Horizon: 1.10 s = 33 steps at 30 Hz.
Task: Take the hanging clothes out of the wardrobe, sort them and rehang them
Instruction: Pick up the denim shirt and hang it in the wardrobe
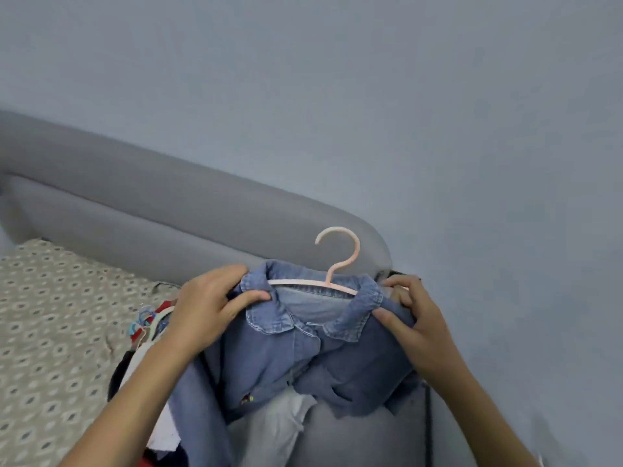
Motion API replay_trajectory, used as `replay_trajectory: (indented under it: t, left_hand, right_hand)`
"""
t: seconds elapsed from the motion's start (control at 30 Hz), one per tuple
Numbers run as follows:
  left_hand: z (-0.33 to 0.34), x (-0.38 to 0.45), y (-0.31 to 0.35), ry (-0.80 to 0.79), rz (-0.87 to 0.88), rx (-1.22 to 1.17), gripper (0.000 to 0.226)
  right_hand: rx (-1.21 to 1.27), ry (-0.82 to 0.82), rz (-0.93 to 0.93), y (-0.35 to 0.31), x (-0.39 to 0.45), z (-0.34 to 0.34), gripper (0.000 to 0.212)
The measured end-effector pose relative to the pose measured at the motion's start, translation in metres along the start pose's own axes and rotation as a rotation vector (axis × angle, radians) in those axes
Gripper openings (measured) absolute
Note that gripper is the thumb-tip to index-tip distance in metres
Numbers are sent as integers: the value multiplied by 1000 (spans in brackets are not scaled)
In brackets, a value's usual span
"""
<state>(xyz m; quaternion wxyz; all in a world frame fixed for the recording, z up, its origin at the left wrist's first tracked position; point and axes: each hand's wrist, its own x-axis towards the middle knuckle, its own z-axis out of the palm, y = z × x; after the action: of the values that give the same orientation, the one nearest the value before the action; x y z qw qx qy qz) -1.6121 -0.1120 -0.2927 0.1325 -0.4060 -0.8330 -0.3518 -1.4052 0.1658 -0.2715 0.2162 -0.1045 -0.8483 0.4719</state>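
I'm seating the denim shirt (303, 348) on its pink hanger (332, 267), near the bed's right end; left hand (205, 311) and right hand (408, 315) pinch its shoulders. Next, I'd square the collar, then rehang.

A bed (50, 332) with a grey patterned sheet fills the lower left of the frame, its grey padded headboard (151, 203) behind. A heap of clothes (148, 335) with hangers lies on it at lower centre.
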Motion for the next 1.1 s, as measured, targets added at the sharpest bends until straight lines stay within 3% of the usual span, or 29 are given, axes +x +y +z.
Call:
replay_trajectory:
  t: [0.17, 0.37, 0.57, 0.8, 0.93, 1.1]
  left_hand:
    - [35, 30, 92, -119, 255, -85, 51]
    - [85, -2, 215, -263, 405, -195, 65]
    - [120, -61, 343, -392, 610, -283, 57]
    - [161, -121, 468, -532, 793, -450, 60]
    - [183, -146, 540, -594, 897, -516, 62]
    - [210, -173, 614, -658, 1022, -632, 34]
  right_hand:
    - [-76, 153, 29, -8, -99, -81, 37]
    - [-147, 340, 116, -30, -249, -156, 42]
    - [-237, 637, 218, -60, -396, -202, 30]
    - [-460, 772, 372, -86, -533, -246, 34]
    - [-484, 963, 433, -108, -589, -257, 33]
    - [-523, 1235, 515, -132, -636, -261, 43]
